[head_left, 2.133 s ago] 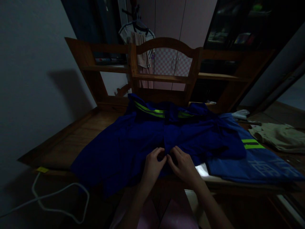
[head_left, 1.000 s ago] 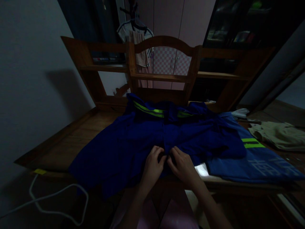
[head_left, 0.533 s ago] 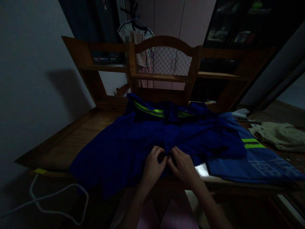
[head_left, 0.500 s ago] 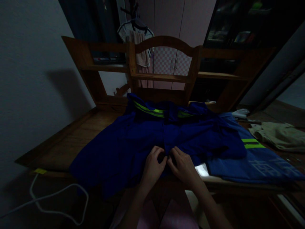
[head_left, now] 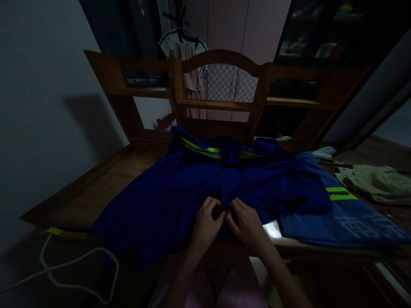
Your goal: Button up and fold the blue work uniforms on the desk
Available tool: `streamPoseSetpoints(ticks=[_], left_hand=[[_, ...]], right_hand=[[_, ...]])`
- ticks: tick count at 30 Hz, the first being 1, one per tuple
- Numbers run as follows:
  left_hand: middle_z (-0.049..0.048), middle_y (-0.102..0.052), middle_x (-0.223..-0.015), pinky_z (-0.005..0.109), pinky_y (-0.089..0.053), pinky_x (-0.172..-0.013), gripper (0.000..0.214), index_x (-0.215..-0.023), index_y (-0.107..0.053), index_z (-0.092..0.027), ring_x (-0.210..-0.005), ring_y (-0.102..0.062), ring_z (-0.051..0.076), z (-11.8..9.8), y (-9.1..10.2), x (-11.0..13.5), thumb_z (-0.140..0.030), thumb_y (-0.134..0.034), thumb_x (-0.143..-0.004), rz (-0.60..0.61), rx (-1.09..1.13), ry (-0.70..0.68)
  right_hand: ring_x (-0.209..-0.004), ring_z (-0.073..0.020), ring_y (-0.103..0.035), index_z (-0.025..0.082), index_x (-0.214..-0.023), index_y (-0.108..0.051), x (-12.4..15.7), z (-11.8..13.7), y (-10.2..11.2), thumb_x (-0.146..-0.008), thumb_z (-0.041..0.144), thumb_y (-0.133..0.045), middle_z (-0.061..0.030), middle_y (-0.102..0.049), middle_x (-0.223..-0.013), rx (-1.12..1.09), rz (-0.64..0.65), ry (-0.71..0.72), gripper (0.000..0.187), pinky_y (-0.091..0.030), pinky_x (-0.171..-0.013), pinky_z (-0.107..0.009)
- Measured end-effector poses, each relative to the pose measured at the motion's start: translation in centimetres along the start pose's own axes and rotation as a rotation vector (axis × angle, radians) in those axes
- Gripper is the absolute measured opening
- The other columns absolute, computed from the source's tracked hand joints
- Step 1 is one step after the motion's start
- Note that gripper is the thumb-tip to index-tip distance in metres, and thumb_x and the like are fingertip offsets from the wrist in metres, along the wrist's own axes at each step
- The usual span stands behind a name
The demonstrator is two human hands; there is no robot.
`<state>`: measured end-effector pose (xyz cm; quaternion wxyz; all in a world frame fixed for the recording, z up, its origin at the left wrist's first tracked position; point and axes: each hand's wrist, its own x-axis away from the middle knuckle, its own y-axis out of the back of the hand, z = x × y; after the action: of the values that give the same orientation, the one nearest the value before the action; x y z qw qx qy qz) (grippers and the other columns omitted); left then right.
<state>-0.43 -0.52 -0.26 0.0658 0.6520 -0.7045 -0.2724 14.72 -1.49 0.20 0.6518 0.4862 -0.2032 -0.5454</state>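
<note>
Left hand [head_left: 208, 220] and right hand [head_left: 245, 220], nearly touching, fingertips pinching the front seam of one dark blue jacket [head_left: 183, 184], yellow-green striped, spread across a wooden desk [head_left: 123, 169]; its right-hand sleeve overlapping one lighter blue garment [head_left: 334, 218]; behind, wooden shelving [head_left: 221, 104]; lower left, white cable [head_left: 77, 282].

On desk [head_left: 123, 167], across middle: main garment [head_left: 180, 188], with left hand [head_left: 207, 219] and right hand [head_left: 246, 221] side by side at its near middle. To right, partly under the main garment: second garment [head_left: 343, 218]; farther right, cloth [head_left: 375, 182]. Along desk's back edge, behind the main garment: shelf unit [head_left: 221, 56]. Behind the shelf unit: hanging clothes [head_left: 186, 53], wardrobe [head_left: 224, 28] and, to right, cabinet [head_left: 308, 47]. To left: wall [head_left: 48, 81]; before desk's near left corner: cable [head_left: 48, 269].
</note>
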Motion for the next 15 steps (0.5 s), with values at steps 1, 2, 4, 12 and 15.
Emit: streamPoseSetpoints(ticks=[1, 2, 4, 12, 15], left_hand=[[-0.0015, -0.052, -0.089, 0.023, -0.04, -0.075, 0.012, -0.084, -0.054, -0.019, -0.083, -0.052, 0.012, 0.04, -0.04, 0.0, -0.01, -0.056, -0.077, -0.001, -0.004, -0.002], [-0.0015, -0.052, -0.089, 0.023, -0.04, -0.075, 0.012, -0.084, -0.053, -0.019, -0.083, -0.052, 0.012, 0.07, -0.08, 0.0, -0.01, -0.056, -0.077, 0.0, -0.007, -0.004], [-0.0013, -0.052, -0.089, 0.024, -0.04, -0.075, 0.011, -0.084, -0.053, -0.019, -0.083, -0.052, 0.012, 0.11, -0.12, 0.01, -0.011, -0.055, -0.078, 0.001, -0.011, -0.002], [-0.0005, -0.052, -0.088, 0.025, -0.039, -0.074, 0.006, -0.083, -0.052, -0.019, -0.081, -0.052, 0.013, -0.1, 0.04, 0.04, -0.014, -0.054, -0.08, 0.009, -0.049, 0.022], [-0.0004, -0.052, -0.088, 0.025, -0.039, -0.074, 0.006, -0.084, -0.052, -0.019, -0.082, -0.052, 0.013, -0.07, 0.05, 0.07, -0.015, -0.054, -0.08, 0.003, -0.054, 0.018]], right_hand=[[-0.078, -0.0151, -0.047, 0.017, -0.089, -0.044, 0.01, 0.01, 0.01, -0.092, 0.025, -0.037, -0.0032, -0.047, -0.086, -0.001, 0.001, 0.0, 0.011, -0.033, -0.071, -0.028], [-0.078, -0.0151, -0.047, 0.017, -0.089, -0.044, 0.02, 0.02, 0.03, -0.092, 0.025, -0.037, -0.0033, -0.047, -0.086, -0.003, 0.003, -0.001, 0.011, -0.033, -0.07, -0.028], [-0.078, -0.0151, -0.047, 0.017, -0.089, -0.044, 0.0, 0.07, 0.06, -0.092, 0.026, -0.037, -0.0035, -0.047, -0.086, -0.004, 0.002, -0.002, 0.012, -0.033, -0.07, -0.028], [-0.079, -0.0149, -0.048, 0.018, -0.092, -0.046, -0.13, 0.17, 0.13, -0.094, 0.028, -0.035, -0.0039, -0.049, -0.088, -0.019, -0.002, 0.001, 0.015, -0.034, -0.072, -0.028], [-0.08, -0.0149, -0.048, 0.017, -0.092, -0.046, -0.12, 0.13, 0.1, -0.095, 0.029, -0.034, -0.0041, -0.049, -0.089, -0.014, -0.004, 0.002, 0.017, -0.035, -0.072, -0.028]])
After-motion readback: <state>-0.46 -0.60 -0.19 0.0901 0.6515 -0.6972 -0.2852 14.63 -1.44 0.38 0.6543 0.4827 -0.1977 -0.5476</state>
